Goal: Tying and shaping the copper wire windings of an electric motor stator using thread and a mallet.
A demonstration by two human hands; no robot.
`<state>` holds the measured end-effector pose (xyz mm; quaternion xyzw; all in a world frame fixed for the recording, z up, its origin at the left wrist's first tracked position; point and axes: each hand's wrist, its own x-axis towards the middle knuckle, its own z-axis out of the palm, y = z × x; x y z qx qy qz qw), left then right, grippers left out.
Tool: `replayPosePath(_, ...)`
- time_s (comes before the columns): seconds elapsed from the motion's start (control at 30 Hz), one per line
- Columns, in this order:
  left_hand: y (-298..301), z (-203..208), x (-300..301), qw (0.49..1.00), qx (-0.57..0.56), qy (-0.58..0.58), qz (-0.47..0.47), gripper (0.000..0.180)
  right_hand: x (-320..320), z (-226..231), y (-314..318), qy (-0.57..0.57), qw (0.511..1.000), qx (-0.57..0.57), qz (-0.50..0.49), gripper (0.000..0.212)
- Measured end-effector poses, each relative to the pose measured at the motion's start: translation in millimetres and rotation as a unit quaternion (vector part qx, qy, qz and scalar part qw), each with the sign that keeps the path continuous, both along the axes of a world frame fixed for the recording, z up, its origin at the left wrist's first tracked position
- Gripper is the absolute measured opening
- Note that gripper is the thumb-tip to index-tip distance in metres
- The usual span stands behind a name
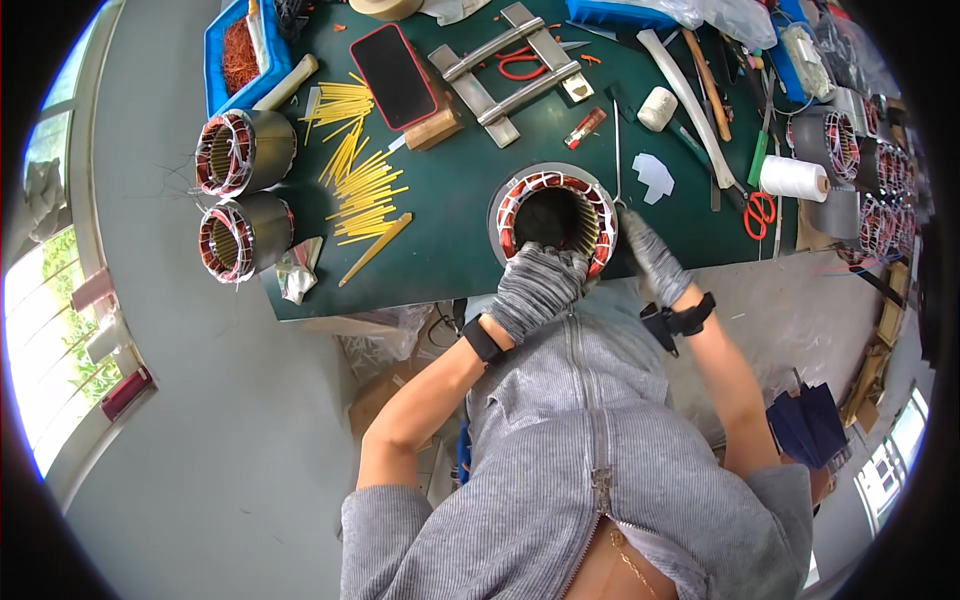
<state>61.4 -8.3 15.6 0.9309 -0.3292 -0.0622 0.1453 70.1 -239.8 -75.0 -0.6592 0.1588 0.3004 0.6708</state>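
A motor stator (606, 225) stands on the green table's near edge in front of me, its open end up. Orange-red windings laced with white cord ring its dark bore. My left hand (540, 290), in a grey knit glove, is closed over the near rim, fingertips bent into the opening. Just right of the stator is my right hand (654, 258), gloved alike. Its fingers pinch together at the near end of a thin metal rod (617, 150) that points away from me. The glove hides the rod's near end.
Two more stators (268, 150) lie at left beside yellow strips (368, 195). A phone (393, 75) rests on a wooden block (434, 129); a metal frame (512, 75) is behind. At right are red scissors (760, 212), a white thread spool (793, 178) and several stators (828, 145).
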Motion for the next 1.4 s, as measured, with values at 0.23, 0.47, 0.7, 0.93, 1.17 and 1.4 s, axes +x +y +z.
replayPosePath(0.23,-2.8,37.0,59.7,0.989,0.003,0.046,0.140,0.039,-1.8,-5.0,45.6,0.267,0.875,0.335,-0.225,0.052)
replayPosePath(0.47,21.6,6.2,98.9,0.910,-0.227,-0.071,0.340,0.038,62.3,45.4,87.6,0.188,0.907,0.255,-0.279,0.052)
replayPosePath(0.7,82.2,-92.6,-29.3,0.676,-0.612,0.355,0.204,0.025,86.5,109.3,116.9,-0.394,0.811,-0.418,0.115,0.045)
replayPosePath(0.93,80.2,-161.8,-49.4,0.843,-0.402,0.306,0.188,0.024,-3.1,108.0,113.2,-0.460,0.648,-0.420,0.438,0.042)
replayPosePath(1.17,55.3,97.4,0.3,0.599,-0.604,0.403,0.337,0.031,10.6,148.9,56.5,-0.442,0.863,-0.184,0.161,0.010)
replayPosePath(1.4,-6.7,-4.4,50.4,0.740,-0.285,0.532,0.298,0.028,14.3,147.3,24.2,-0.254,0.962,-0.094,-0.029,0.009)
